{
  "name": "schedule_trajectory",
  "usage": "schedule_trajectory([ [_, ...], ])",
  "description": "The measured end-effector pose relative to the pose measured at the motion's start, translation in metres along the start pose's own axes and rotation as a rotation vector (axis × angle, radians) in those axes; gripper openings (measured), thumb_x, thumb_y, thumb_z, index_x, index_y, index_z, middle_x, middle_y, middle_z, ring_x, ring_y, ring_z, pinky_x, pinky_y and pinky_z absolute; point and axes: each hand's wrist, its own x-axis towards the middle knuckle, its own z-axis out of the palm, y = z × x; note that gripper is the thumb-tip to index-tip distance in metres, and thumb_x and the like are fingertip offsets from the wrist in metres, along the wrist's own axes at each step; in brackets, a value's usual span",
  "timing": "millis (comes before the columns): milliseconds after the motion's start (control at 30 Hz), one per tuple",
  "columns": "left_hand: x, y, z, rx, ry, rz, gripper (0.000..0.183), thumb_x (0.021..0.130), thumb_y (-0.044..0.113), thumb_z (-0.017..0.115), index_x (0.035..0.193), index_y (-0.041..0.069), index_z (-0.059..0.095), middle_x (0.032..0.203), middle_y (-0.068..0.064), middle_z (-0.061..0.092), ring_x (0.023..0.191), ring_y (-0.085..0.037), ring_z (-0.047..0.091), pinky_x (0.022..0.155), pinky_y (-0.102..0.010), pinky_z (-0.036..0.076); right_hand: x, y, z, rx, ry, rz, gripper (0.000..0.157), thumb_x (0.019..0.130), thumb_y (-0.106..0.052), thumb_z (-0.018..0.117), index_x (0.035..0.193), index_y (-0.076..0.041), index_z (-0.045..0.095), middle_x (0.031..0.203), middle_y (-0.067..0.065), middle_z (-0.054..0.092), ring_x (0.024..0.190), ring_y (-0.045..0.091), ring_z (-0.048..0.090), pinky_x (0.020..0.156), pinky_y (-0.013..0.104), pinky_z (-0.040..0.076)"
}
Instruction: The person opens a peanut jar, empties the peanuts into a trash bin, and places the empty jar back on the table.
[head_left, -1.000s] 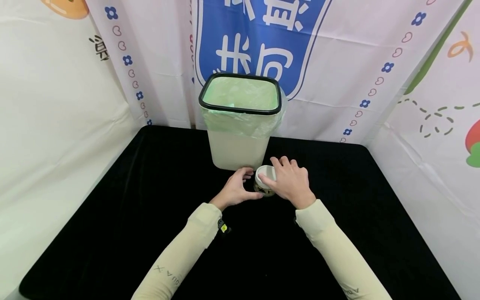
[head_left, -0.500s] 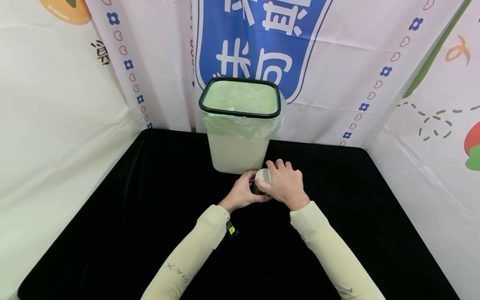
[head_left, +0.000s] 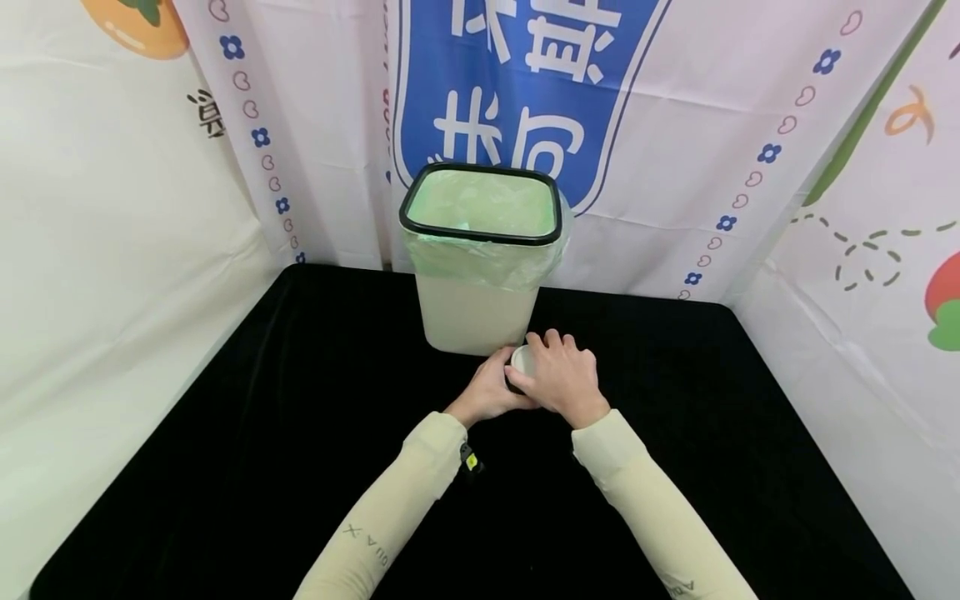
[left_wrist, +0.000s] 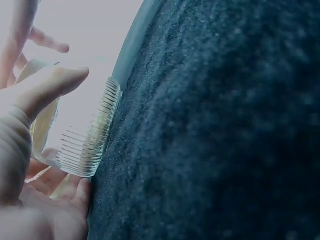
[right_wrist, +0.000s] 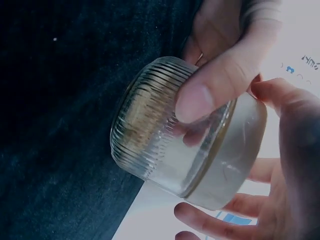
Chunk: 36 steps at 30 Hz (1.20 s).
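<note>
Two-handed grip, ribbed clear jar (right_wrist: 162, 130)

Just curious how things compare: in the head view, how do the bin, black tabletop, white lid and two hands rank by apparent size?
1. Black tabletop
2. Bin
3. Left hand and right hand: too alike to rank
4. White lid, partly covered by the right hand

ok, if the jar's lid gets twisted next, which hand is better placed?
Right, probably: the right hand grips the white lid from above, while the left hand holds the jar's clear body, so it looks better suited to steadying.
</note>
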Motion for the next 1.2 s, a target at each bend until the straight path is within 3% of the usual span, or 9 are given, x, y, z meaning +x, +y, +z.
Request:
schedule_trajectory([
  [500,0.004,-0.006,0.003,-0.056,0.015,0.04,0.086,0.074,0.019,0.096,0.148,0.011,0.054,0.14,-0.013,0.066,0.125,-0.03,0.064,0.109,-0.048,0.053,0.0,-0.003,0.013,0.021,0.029,-0.032,0.058,0.1,-0.06,0.056,0.127,-0.011,0.069,0.115,0.019,0.069,0.092,0.038,0.068,0.06,0.056,0.059],
  [733,0.005,-0.005,0.003,-0.198,-0.029,0.009,0.085,0.078,0.015,0.095,0.151,0.016,0.051,0.143,-0.01,0.063,0.125,-0.029,0.064,0.107,-0.048,0.055,0.003,-0.002,0.012,0.012,0.065,-0.058,0.054,0.099,-0.055,0.061,0.12,-0.007,0.072,0.109,0.022,0.07,0.088,0.038,0.068,0.059,0.056,0.06],
  [1067,0.003,-0.003,0.003,-0.263,-0.03,0.06,0.079,0.079,0.01,0.093,0.148,0.011,0.053,0.14,-0.011,0.064,0.121,-0.027,0.064,0.106,-0.045,0.056,0.004,-0.003,0.007,0.013,0.156,-0.111,0.047,0.094,-0.049,0.065,0.105,-0.005,0.075,0.096,0.022,0.069,0.077,0.037,0.067,0.054,0.054,0.059],
  [1200,0.003,-0.002,0.001,-0.316,-0.064,0.056,0.08,0.082,0.008,0.09,0.151,0.012,0.048,0.144,-0.01,0.061,0.125,-0.027,0.062,0.106,-0.045,0.056,0.006,-0.004,0.002,0.029,0.155,-0.114,0.045,0.094,-0.047,0.064,0.102,-0.005,0.074,0.092,0.021,0.068,0.076,0.037,0.066,0.054,0.055,0.059],
])
